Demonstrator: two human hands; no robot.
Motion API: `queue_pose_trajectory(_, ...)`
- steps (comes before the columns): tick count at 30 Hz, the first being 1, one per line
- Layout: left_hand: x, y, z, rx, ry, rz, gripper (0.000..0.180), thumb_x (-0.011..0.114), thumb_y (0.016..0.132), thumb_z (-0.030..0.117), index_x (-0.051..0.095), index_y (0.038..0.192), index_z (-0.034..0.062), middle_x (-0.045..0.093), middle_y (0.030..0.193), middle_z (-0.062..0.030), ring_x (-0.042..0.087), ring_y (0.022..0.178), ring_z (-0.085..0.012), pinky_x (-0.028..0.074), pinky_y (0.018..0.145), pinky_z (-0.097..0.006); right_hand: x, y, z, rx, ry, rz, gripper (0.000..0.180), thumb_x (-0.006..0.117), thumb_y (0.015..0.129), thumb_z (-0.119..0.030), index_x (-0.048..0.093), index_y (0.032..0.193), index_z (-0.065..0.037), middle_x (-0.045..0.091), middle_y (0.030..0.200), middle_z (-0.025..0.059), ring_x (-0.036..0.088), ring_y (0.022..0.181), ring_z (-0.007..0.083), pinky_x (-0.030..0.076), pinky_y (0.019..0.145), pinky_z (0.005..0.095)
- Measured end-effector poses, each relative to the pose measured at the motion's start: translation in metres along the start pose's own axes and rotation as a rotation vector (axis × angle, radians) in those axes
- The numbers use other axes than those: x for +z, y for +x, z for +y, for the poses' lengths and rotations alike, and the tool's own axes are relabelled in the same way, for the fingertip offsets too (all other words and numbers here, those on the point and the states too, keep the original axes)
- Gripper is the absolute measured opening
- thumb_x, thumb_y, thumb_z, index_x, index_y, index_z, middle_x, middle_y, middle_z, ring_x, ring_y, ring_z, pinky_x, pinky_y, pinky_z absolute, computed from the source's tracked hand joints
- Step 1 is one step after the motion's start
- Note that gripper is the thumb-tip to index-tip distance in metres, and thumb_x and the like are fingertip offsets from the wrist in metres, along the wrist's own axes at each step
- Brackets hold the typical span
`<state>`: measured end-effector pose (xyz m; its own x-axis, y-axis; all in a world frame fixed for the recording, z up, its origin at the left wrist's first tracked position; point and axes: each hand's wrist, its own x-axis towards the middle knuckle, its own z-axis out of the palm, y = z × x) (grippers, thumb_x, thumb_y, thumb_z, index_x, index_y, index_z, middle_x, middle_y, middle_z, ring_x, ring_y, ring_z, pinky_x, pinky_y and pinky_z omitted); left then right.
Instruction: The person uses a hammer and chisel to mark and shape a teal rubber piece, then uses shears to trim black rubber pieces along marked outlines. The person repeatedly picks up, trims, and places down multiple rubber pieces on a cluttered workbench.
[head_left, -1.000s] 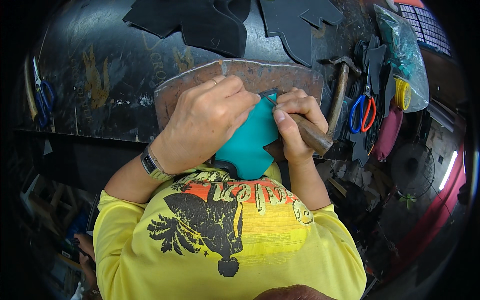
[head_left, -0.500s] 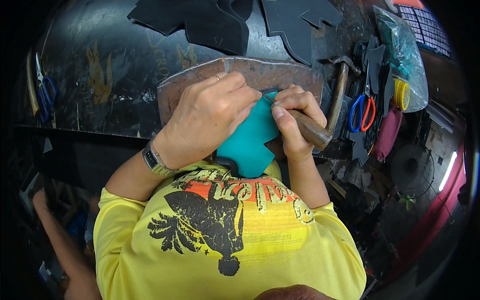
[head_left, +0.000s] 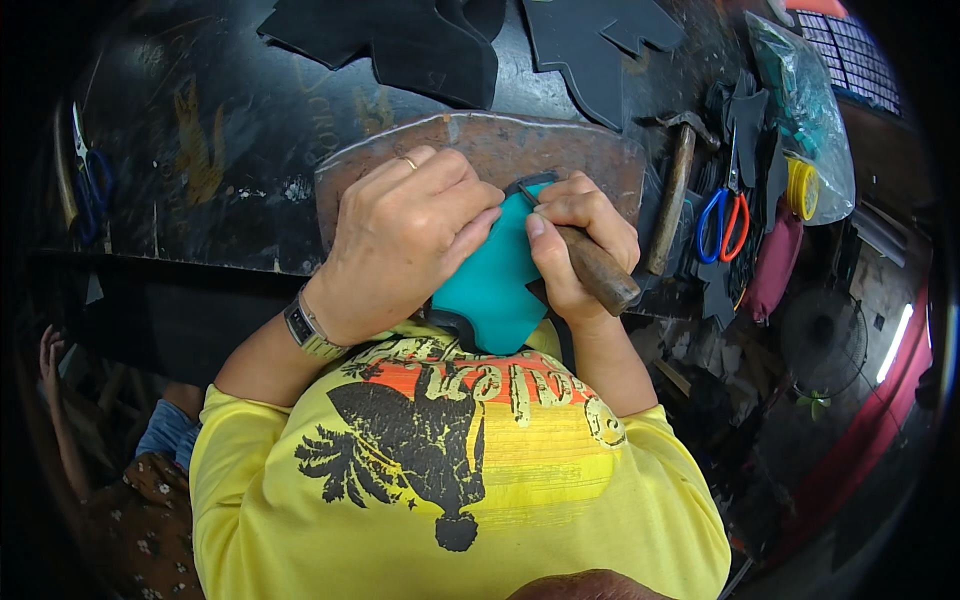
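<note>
Your left hand (head_left: 405, 235) lies flat on the teal piece (head_left: 492, 285), fingers pressed together, holding it down on the brown board (head_left: 480, 150). Your right hand (head_left: 575, 240) is closed around a wooden-handled tool (head_left: 598, 275), its tip at the piece's top edge, just beside your left fingertips. A hammer (head_left: 675, 185) lies right of your right fingers.

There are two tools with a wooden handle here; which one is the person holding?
The short wooden-handled tool in the right hand, its tip at the teal piece. The other, a hammer, lies untouched on the bench, beside the scissors.
</note>
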<state>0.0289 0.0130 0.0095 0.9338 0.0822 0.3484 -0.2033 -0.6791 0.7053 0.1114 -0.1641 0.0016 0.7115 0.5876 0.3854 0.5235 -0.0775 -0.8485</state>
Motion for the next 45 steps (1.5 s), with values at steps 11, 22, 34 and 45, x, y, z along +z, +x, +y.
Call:
queue_pose_trajectory(11,0.004,-0.003,-0.002,0.035,0.004,-0.002,0.019,0.077,0.074,0.005,0.074,0.093,0.0056,0.066,0.081,-0.0037,0.063,0.074,-0.0208,0.051,0.066,-0.032,-0.007,-0.002,0.006,0.141,0.265,0.026,0.008,0.067,0.081,-0.001,0.058,0.081,0.001,0.063,0.075,0.0117,0.059,0.068,0.0167,0.047,0.063,0.0293)
queue_pose_trajectory(22,0.004,-0.001,-0.002,0.043,0.020,-0.032,0.019,0.076,0.073,0.005,0.074,0.092,0.0053,0.062,0.079,-0.0032,0.061,0.073,-0.0204,0.051,0.066,-0.032,-0.007,0.002,0.003,0.110,0.185,-0.033,0.008,0.067,0.079,0.000,0.059,0.079,0.002,0.062,0.073,0.0118,0.059,0.065,0.0170,0.047,0.061,0.0293)
queue_pose_trajectory(34,0.009,0.001,-0.007,-0.001,0.018,-0.006,0.019,0.079,0.073,0.016,0.069,0.088,0.0076,0.059,0.100,-0.0065,0.057,0.096,-0.0268,0.047,0.082,-0.039,0.003,-0.001,0.005,0.049,-0.011,0.001,0.010,0.065,0.076,0.000,0.056,0.075,0.000,0.058,0.070,0.0120,0.057,0.060,0.0226,0.046,0.059,0.0317)
queue_pose_trajectory(45,0.003,0.046,-0.002,0.041,0.001,-0.268,0.016,0.077,0.076,0.020,0.073,0.089,0.0113,0.062,0.105,-0.0035,0.053,0.108,-0.0246,0.038,0.088,-0.039,-0.020,0.002,-0.022,0.161,-0.187,0.068,0.012,0.064,0.075,0.003,0.053,0.074,0.000,0.054,0.070,0.0137,0.056,0.062,0.0293,0.045,0.060,0.0371)
